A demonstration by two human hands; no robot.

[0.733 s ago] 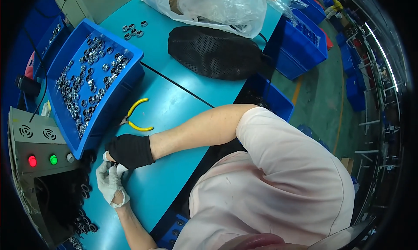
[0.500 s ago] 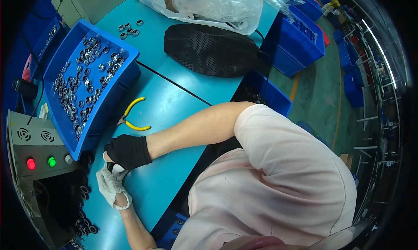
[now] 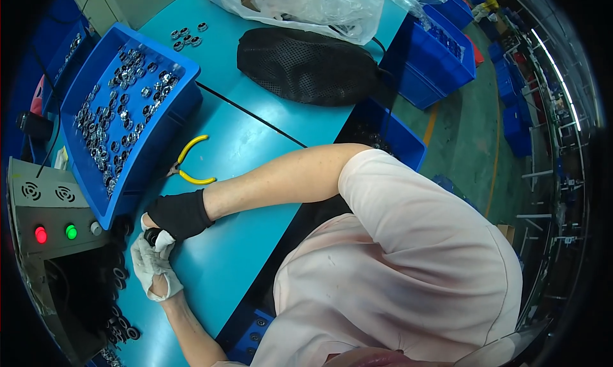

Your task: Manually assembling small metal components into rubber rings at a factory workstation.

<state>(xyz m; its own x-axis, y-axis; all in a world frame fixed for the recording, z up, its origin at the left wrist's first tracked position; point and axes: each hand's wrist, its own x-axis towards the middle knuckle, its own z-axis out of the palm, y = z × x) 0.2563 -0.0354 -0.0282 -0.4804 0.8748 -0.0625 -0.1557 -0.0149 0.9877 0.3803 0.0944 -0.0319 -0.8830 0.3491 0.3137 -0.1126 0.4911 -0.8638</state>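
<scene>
My left hand (image 3: 152, 259), in a white glove, has its fingers closed round a small black round part (image 3: 152, 237). My right hand (image 3: 175, 217) reaches across from the right, with a black covering over its back and wrist. Its fingers bend down to the same part and meet the left hand there; they are largely hidden. Just beyond the right wrist, a pair of pliers (image 3: 190, 164) with yellow handles lies spread on the blue-green table (image 3: 236, 239).
A blue bin (image 3: 134, 182) of shiny round parts stands tilted at the left. Beside it is a grey box (image 3: 54, 207) with red and green lights, dark rings (image 3: 120, 274) lying near it. A black mesh bag (image 3: 306, 67) and clear plastic bags (image 3: 306, 6) lie at the back.
Both hands have shifted slightly left, staying together. More of the black round part shows between them. The whole view has moved a little.
</scene>
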